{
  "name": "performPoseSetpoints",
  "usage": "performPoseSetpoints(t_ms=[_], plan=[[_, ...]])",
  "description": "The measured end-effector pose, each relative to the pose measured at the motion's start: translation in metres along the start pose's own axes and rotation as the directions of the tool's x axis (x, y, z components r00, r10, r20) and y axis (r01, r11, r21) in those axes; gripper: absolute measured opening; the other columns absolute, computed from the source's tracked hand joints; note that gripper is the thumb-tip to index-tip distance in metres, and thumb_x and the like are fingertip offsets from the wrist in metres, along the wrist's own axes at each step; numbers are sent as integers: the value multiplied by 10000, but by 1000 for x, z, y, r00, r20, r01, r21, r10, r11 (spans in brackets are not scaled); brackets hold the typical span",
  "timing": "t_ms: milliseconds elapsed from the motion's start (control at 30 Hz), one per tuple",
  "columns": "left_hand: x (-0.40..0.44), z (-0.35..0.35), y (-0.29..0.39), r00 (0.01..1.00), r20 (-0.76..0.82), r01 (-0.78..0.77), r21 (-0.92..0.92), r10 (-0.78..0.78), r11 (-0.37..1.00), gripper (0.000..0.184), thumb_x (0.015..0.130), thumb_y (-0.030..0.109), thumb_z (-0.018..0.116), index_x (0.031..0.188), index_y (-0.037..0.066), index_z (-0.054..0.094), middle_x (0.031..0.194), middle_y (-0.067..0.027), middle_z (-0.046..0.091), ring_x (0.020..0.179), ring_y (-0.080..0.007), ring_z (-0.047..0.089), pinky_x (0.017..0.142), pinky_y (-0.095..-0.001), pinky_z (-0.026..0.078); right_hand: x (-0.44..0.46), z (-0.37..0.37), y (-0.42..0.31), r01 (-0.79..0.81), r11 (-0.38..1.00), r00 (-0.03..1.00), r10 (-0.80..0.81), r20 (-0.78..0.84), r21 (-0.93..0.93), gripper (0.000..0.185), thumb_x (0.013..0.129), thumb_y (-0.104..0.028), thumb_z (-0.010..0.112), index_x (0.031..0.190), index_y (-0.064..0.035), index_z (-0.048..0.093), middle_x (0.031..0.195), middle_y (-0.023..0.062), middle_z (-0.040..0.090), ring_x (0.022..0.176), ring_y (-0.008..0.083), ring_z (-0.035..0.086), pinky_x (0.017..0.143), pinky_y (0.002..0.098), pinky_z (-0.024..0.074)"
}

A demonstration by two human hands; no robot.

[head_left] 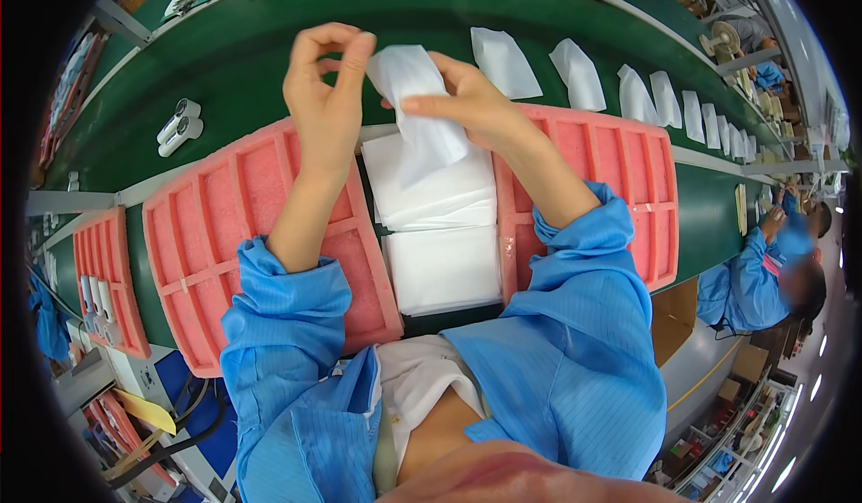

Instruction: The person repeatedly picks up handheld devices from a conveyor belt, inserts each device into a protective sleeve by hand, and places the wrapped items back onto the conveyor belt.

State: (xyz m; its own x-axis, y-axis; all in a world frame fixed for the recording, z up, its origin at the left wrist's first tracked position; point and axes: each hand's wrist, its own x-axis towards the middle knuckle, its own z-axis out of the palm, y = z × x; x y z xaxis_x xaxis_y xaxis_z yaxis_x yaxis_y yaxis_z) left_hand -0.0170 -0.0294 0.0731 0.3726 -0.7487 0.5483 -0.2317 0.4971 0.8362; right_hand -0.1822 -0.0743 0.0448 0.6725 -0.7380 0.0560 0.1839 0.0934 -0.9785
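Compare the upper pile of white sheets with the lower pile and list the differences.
The upper pile looks uneven, its edges fanned out of line; the lower pile looks more squared up. The upper pile is partly hidden by the loose sheet in the right hand, while nothing held covers the lower pile. Both are white and lie between the left pink tray and right pink tray.

Pale pinstripes were seen on the blue sleeves (584,314); pink was shown by the trays (260,180), white, seemingly, by the sheets (444,269), green by the tabletop (242,54).
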Motion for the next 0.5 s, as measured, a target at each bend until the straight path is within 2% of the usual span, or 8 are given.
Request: performPoseSetpoints(t_ms=[67, 100, 167, 200, 267, 367, 400, 500], plan=[[6, -1, -11, 983, -76, -148, 210, 167, 967, 124, 900, 161, 635, 933, 46, 603, 895, -37, 639, 749, -143, 598, 654, -303, 478, 18, 0, 7, -23, 998, 997, 27, -79, 55, 509, 793, -202, 773, 1188, 25, 547, 1005, 98, 648, 913, 154, 632, 768, 308, 526], [6, -2, -15, 989, 26, -143, 331, 143, 933, 118, 892, 153, 632, 941, 50, 603, 889, -47, 641, 737, -164, 607, 649, -314, 482, 30, -2, 13, -74, 994, 988, 85, -129, 85, 505, 785, -218, 779, 1169, 29, 563, 1002, 108, 651, 905, 159, 635, 738, 304, 531], [4, -6, -22, 973, 221, -173, 549, 58, 818, 118, 874, 138, 626, 959, 59, 603, 878, -67, 646, 712, -206, 626, 639, -336, 488, 65, -24, 48, -65, 998, 985, 65, -160, 8, 559, 796, -341, 756, 1169, 34, 571, 1026, 152, 654, 922, 238, 648, 775, 339, 529], [1, -8, -29, 937, 311, -68, 614, -161, 786, 128, 847, 157, 619, 927, 58, 630, 870, -115, 659, 757, -288, 641, 664, -388, 497, 81, -32, 59, -137, 950, 977, 82, -198, -280, 555, 815, -355, 729, 1185, 27, 571, 1054, 158, 649, 946, 250, 642, 807, 339, 520], [-6, -10, -45, 817, 457, -139, 747, -351, 650, 148, 852, 189, 614, 875, 46, 646, 864, -134, 668, 782, -317, 643, 685, -418, 500, 99, -42, 70, -271, 605, 957, 87, -276, -749, 550, 852, -383, 676, 1217, 15, 571, 1111, 170, 639, 994, 276, 629, 870, 340, 501], [-19, -3, -63, 677, 589, -205, 726, -441, 656, 223, 858, 240, 617, 820, 29, 678, 875, -158, 677, 835, -355, 640, 730, -449, 505, 92, -45, 66, -91, 227, 934, -319, -162, -970, 602, 835, -454, 650, 1198, 22, 583, 1138, 200, 625, 1018, 331, 610, 887, 366, 484], [-25, -1, -67, 652, 635, -216, 680, -415, 701, 227, 858, 243, 620, 829, 27, 682, 872, -158, 677, 835, -355, 640, 732, -446, 505, 78, -51, 61, 21, 209, 892, -445, -76, -978, 495, 839, -382, 652, 1161, -8, 610, 1072, 177, 660, 967, 320, 631, 839, 363, 500], [-42, 10, -64, 632, 657, -182, 641, -411, 746, 239, 849, 249, 638, 838, 17, 695, 871, -152, 679, 842, -346, 640, 736, -432, 504, 2, -37, 0, 33, 446, 990, -138, -32, -895, 279, 863, -261, 644, 1045, -51, 657, 910, 109, 686, 820, 233, 650, 745, 314, 508]])
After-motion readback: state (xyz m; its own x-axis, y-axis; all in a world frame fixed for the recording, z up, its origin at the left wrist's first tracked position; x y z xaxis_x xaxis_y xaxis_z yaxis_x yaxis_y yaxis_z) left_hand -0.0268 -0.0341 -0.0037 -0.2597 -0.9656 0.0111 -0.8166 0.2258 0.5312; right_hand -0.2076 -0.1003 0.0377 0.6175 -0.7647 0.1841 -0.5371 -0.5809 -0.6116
